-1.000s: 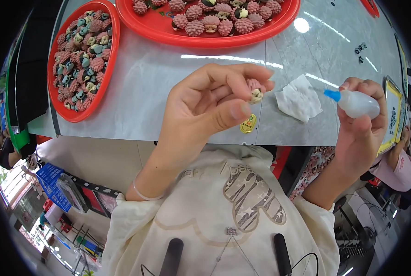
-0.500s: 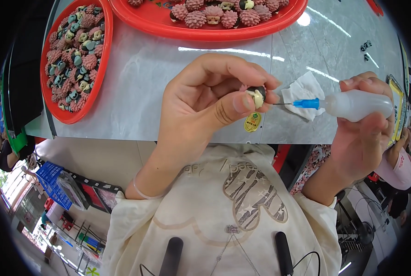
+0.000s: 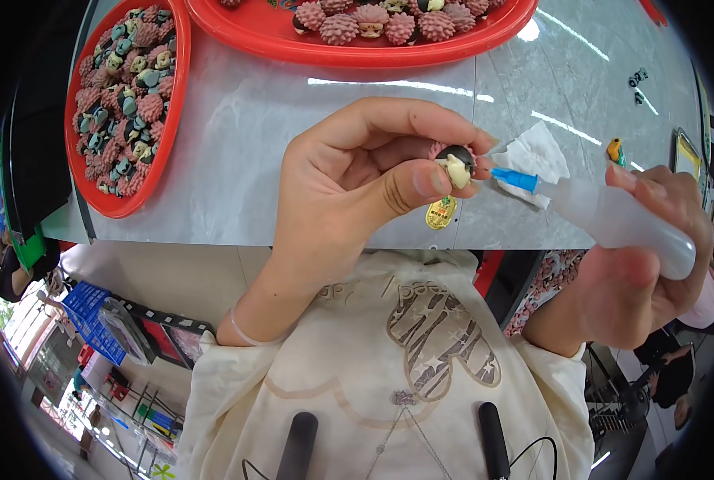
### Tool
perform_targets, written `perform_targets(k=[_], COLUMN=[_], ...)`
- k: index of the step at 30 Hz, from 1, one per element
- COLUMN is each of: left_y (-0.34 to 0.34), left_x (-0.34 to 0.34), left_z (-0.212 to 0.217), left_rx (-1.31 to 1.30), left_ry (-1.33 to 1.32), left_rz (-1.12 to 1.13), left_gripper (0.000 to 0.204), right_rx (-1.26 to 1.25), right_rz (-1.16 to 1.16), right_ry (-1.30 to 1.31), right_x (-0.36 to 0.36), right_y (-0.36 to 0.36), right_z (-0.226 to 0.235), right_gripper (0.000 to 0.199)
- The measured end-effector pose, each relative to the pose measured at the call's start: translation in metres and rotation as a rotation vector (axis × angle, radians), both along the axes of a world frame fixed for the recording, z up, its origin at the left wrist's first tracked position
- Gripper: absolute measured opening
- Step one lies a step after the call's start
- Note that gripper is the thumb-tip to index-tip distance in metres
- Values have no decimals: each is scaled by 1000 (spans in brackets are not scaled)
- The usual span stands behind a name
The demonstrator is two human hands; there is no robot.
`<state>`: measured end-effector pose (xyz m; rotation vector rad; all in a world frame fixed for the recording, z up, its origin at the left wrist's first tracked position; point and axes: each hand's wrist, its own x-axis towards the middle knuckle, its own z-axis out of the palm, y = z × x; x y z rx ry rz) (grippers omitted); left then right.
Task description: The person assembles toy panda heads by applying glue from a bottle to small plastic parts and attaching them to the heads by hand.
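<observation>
Between thumb and fingers, my left hand (image 3: 337, 180) pinches a small pink, black and cream figurine (image 3: 456, 166) with a knobbly pink back. My right hand (image 3: 653, 264) is closed around a translucent squeeze bottle (image 3: 613, 216), which slants down to the right. Its blue dispensing needle (image 3: 515, 178) points left at the figurine. The thin tip ends by the figurine's right side and my left fingertips; whether it touches cannot be made out. Both hands are raised over the front of the grey table (image 3: 237, 160).
A red oval tray (image 3: 183, 88) heaped with similar pieces stands at the left. Another red tray (image 3: 357, 58) with figurines lies at the back. Beyond the needle is a crumpled white tissue (image 3: 545, 148). A gold oval sticker (image 3: 441, 212) and small black pieces (image 3: 637, 80) are on the table.
The bottle has tilted, its base swinging down and right as my right hand lowered. The figurine has turned slightly and shifted a little right in my left hand.
</observation>
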<state>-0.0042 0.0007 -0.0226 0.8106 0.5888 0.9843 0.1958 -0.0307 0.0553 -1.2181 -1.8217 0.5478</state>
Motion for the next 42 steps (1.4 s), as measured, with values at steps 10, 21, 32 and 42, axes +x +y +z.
perform_targets(k=[10,21,32,42], left_y=[0,-3,-6,-3], left_x=[-1,5,7,8], left_z=[0,1,9,8], left_rx=[16,23,-35,-52], left_ry=[18,-25,78,100], left_rz=[6,54,62,52], left_gripper=[34,25,28,28], right_rx=[86,-33,-71,-290], right_rz=[-22,-388,-573,-567], right_ry=[0,214,-169,99], right_x=[10,24,98,117], right_y=[-9,18,39,26], right_z=[-14,-46,-38,-36], right_gripper=[37,28,19,22])
